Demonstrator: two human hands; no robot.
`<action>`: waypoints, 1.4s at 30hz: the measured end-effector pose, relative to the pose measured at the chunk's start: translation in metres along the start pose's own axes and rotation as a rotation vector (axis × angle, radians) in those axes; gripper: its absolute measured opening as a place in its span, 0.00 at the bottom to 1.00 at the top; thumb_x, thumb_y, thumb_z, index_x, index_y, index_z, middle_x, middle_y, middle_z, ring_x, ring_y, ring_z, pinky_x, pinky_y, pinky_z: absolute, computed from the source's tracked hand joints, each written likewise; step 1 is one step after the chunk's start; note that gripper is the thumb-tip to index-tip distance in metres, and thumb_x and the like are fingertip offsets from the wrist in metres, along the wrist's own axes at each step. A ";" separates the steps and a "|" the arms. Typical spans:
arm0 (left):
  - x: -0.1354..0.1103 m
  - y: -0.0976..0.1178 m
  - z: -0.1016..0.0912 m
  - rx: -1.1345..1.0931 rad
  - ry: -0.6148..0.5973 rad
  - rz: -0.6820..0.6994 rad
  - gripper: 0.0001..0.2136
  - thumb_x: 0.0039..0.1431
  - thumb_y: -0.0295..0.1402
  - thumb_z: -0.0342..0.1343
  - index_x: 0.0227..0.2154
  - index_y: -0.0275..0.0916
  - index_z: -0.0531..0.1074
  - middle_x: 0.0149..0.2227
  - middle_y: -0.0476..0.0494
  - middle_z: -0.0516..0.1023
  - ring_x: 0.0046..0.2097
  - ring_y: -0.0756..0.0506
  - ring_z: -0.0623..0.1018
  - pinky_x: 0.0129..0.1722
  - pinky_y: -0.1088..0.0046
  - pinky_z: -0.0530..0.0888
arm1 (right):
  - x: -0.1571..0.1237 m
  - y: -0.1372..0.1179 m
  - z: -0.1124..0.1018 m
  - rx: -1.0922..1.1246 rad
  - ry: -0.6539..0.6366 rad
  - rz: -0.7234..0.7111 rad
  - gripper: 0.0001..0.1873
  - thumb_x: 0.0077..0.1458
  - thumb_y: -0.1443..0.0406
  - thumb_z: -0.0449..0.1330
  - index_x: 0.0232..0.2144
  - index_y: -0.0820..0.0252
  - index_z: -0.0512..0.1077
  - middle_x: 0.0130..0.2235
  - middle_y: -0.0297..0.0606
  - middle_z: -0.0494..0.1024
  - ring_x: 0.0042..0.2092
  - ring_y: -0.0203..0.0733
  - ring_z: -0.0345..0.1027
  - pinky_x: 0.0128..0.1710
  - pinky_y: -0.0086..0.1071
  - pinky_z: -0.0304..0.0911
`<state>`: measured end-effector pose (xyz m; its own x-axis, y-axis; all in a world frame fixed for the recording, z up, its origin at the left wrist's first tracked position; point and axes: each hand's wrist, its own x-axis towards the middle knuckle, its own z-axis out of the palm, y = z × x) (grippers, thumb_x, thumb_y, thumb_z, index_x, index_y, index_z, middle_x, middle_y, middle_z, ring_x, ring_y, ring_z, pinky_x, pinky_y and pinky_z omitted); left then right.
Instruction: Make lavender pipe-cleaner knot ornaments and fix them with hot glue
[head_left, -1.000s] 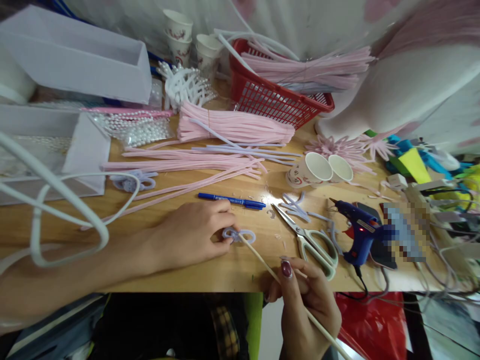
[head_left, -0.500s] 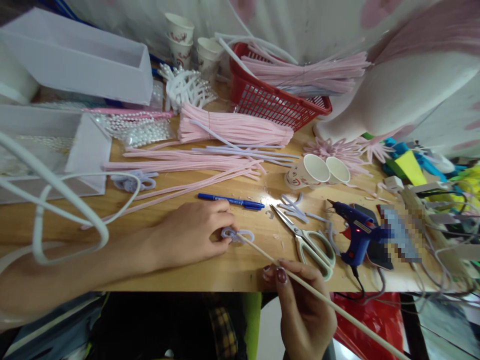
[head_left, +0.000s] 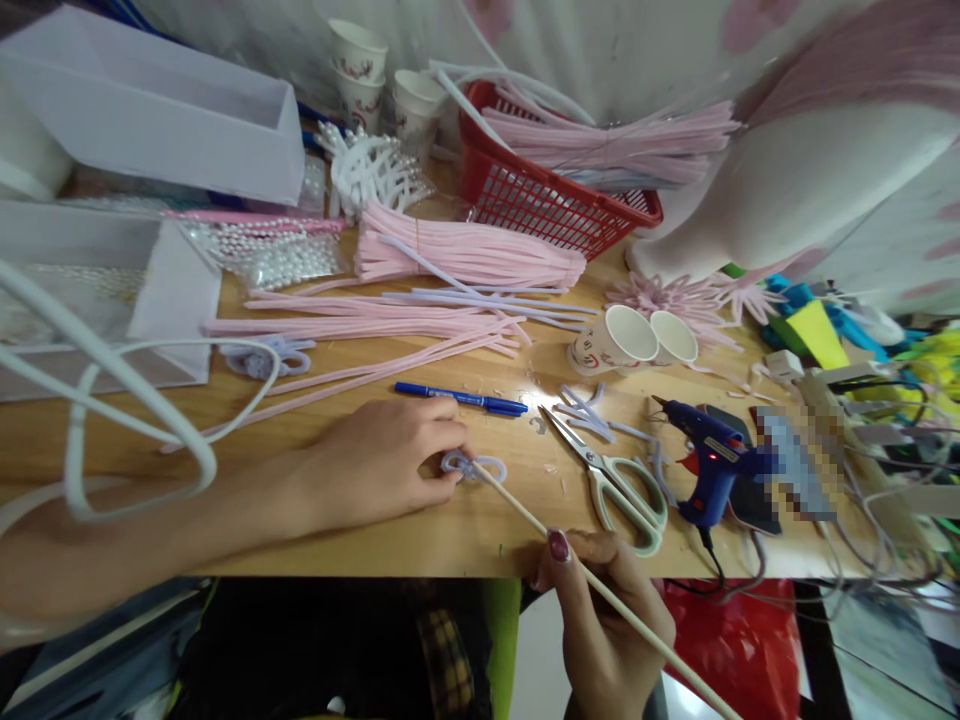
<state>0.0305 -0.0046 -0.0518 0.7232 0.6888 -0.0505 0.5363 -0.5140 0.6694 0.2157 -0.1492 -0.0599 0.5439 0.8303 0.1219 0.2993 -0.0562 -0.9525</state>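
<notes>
My left hand (head_left: 409, 455) rests on the table with its fingers closed on a small looped piece of lavender pipe cleaner (head_left: 491, 466). Part of the loops is hidden behind the fingers. In my right hand (head_left: 611, 610), below the table's front edge, a long pale thin stick (head_left: 517, 506) is pinched between thumb and fingers. Its upper end meets the middle of the loops. A blue pen (head_left: 461, 398) lies just beyond my left hand. Scissors (head_left: 600, 465) with pale green handles lie to the right, beside short lavender pipe cleaner pieces (head_left: 589, 412).
A blue glue gun (head_left: 709, 460) with a lit red light stands at the right among cables. Behind are paper cups (head_left: 622, 340), pink pipe cleaners (head_left: 465, 250), a red basket (head_left: 555, 205) and white boxes (head_left: 172, 110). A white looped tube (head_left: 142, 435) crosses above my left forearm.
The right thumb has shifted slightly along the stick, whose lower end has swung left. My left hand and the lavender loops stay nearly in place.
</notes>
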 end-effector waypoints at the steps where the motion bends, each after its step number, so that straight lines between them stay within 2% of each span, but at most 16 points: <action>1: 0.000 0.000 0.000 0.000 -0.003 0.003 0.09 0.59 0.29 0.57 0.38 0.43 0.82 0.40 0.47 0.80 0.38 0.43 0.80 0.39 0.66 0.70 | 0.001 -0.001 0.000 -0.002 0.004 0.011 0.14 0.57 0.60 0.69 0.23 0.59 0.75 0.19 0.30 0.74 0.21 0.34 0.67 0.24 0.26 0.63; 5: 0.001 0.000 0.001 0.002 -0.005 0.002 0.10 0.59 0.29 0.57 0.38 0.43 0.82 0.41 0.46 0.80 0.39 0.43 0.80 0.40 0.66 0.70 | 0.000 -0.002 -0.001 0.042 0.015 0.090 0.13 0.60 0.56 0.67 0.29 0.58 0.77 0.24 0.33 0.79 0.25 0.38 0.73 0.27 0.28 0.68; 9: 0.001 0.000 0.001 0.005 -0.002 0.007 0.10 0.59 0.29 0.56 0.38 0.43 0.82 0.42 0.45 0.80 0.40 0.43 0.80 0.41 0.66 0.71 | 0.000 -0.002 -0.002 0.109 -0.010 0.123 0.08 0.60 0.59 0.66 0.40 0.55 0.75 0.27 0.32 0.81 0.28 0.40 0.76 0.30 0.30 0.71; 16: 0.001 0.000 0.001 0.015 0.002 0.028 0.10 0.59 0.29 0.56 0.38 0.42 0.82 0.41 0.44 0.81 0.39 0.43 0.80 0.41 0.66 0.71 | 0.003 0.003 -0.009 0.107 -0.044 0.128 0.09 0.56 0.59 0.70 0.31 0.57 0.77 0.30 0.34 0.78 0.29 0.37 0.72 0.30 0.26 0.68; 23: 0.001 0.000 0.001 0.010 -0.001 0.014 0.10 0.59 0.28 0.56 0.39 0.41 0.82 0.42 0.45 0.81 0.40 0.42 0.81 0.41 0.66 0.71 | 0.011 0.007 -0.019 0.039 -0.191 -0.073 0.02 0.57 0.64 0.68 0.32 0.55 0.80 0.31 0.35 0.80 0.33 0.40 0.74 0.33 0.27 0.70; 26: -0.001 -0.001 0.001 0.004 -0.001 0.015 0.10 0.59 0.28 0.56 0.39 0.42 0.82 0.42 0.45 0.81 0.40 0.42 0.81 0.41 0.66 0.71 | 0.010 0.004 -0.017 0.055 -0.183 0.017 0.08 0.58 0.58 0.67 0.31 0.56 0.81 0.26 0.34 0.77 0.28 0.38 0.71 0.28 0.27 0.67; 28: -0.001 -0.001 0.001 0.006 -0.005 0.013 0.11 0.59 0.28 0.56 0.40 0.42 0.82 0.42 0.45 0.80 0.39 0.43 0.80 0.40 0.66 0.71 | 0.008 0.001 -0.013 0.084 -0.111 0.128 0.12 0.59 0.55 0.67 0.32 0.57 0.81 0.22 0.32 0.75 0.25 0.36 0.69 0.26 0.27 0.66; 32: 0.000 0.000 -0.001 0.022 -0.013 0.003 0.11 0.58 0.27 0.56 0.39 0.42 0.82 0.41 0.45 0.80 0.38 0.42 0.80 0.38 0.66 0.70 | 0.005 -0.001 -0.008 0.086 0.016 0.236 0.12 0.53 0.56 0.72 0.36 0.56 0.80 0.23 0.31 0.77 0.25 0.37 0.70 0.26 0.27 0.66; 38: 0.001 0.001 -0.001 0.006 -0.009 0.004 0.11 0.58 0.27 0.57 0.39 0.41 0.82 0.41 0.45 0.81 0.39 0.43 0.80 0.40 0.67 0.71 | 0.003 0.005 -0.011 0.150 -0.012 0.145 0.12 0.51 0.58 0.73 0.35 0.56 0.79 0.27 0.33 0.76 0.27 0.36 0.67 0.26 0.27 0.64; 42: 0.000 0.000 0.000 0.011 0.006 0.031 0.10 0.57 0.26 0.57 0.39 0.41 0.81 0.41 0.46 0.81 0.39 0.44 0.80 0.40 0.68 0.71 | 0.013 0.010 -0.019 0.339 -0.027 -0.086 0.10 0.59 0.55 0.67 0.35 0.54 0.79 0.27 0.35 0.77 0.28 0.39 0.69 0.28 0.31 0.67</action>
<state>0.0306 -0.0042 -0.0517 0.7371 0.6754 -0.0253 0.5182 -0.5407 0.6626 0.2406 -0.1494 -0.0626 0.5061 0.8384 0.2024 0.0630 0.1982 -0.9781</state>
